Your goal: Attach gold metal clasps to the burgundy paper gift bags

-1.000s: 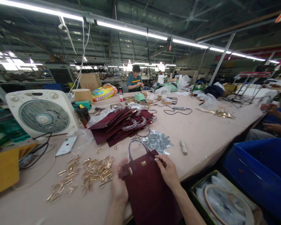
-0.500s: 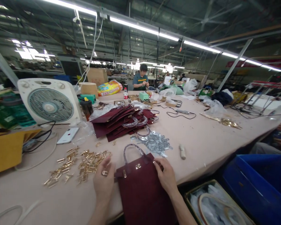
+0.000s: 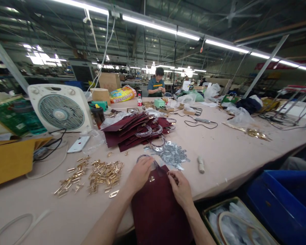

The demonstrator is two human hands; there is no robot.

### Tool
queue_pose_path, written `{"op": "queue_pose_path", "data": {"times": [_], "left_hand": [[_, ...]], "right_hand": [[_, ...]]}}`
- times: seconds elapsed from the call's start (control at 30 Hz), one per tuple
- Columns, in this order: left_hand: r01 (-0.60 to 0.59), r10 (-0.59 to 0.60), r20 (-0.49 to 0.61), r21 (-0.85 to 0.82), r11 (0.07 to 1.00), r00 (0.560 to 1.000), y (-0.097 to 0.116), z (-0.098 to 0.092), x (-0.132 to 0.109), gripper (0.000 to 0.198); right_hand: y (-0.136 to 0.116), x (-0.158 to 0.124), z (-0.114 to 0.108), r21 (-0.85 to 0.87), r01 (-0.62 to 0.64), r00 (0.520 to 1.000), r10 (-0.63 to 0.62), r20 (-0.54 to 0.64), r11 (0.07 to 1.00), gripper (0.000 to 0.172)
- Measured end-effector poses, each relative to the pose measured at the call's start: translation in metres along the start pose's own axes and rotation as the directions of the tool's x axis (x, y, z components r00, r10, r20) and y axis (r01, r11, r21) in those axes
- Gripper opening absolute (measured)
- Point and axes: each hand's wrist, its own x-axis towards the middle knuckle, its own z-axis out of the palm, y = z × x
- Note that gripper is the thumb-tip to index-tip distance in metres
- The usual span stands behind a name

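Note:
A burgundy handbag panel (image 3: 159, 211) with a looped handle (image 3: 142, 156) in clear wrap lies at the table's front edge. A small gold clasp (image 3: 152, 178) sits near its top. My right hand (image 3: 180, 187) pinches its upper right corner between thumb and fingers. Over the upper left side, across the handle, my left hand (image 3: 142, 172) is closed with bent fingers, and what they grip is hidden. One gold oval fitting (image 3: 114, 194) lies on the table left of my left forearm. Nearby is a pile of gold fittings (image 3: 104, 175).
Stacked burgundy panels (image 3: 127, 131) and a heap of silver metal plates (image 3: 172, 154) lie beyond. A fan (image 3: 61, 109), a phone (image 3: 78, 144) and a yellow box (image 3: 10, 160) stand left. A blue bin (image 3: 277, 207) is at right. A co-worker (image 3: 156, 83) sits across.
My left hand has moved right and up, from beside the panel onto its handle area. The gold oval fitting seen at its fingers now lies on the table. My right hand keeps the corner.

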Motion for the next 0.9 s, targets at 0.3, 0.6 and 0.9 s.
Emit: {"op": "queue_pose_path", "data": {"times": [0.3,0.6,0.9], "left_hand": [[-0.029,-0.011,0.233,0.164,0.986,0.972,0.009,0.029,0.041,0.01],[-0.146,0.105,0.311,0.111,0.983,0.945,0.027,0.021,0.056,0.021],[0.083,-0.05,0.23,-0.135,0.987,0.972,0.031,0.023,0.066,0.014]], "right_hand": [[0.001,-0.002,0.002,-0.01,0.023,1.0,-0.022,0.014,1.0,0.037],[-0.001,-0.003,0.003,-0.015,0.046,0.999,-0.046,-0.014,0.999,0.036],[-0.009,-0.005,0.003,-0.023,0.128,0.99,-0.126,0.06,0.992,0.027]]}}
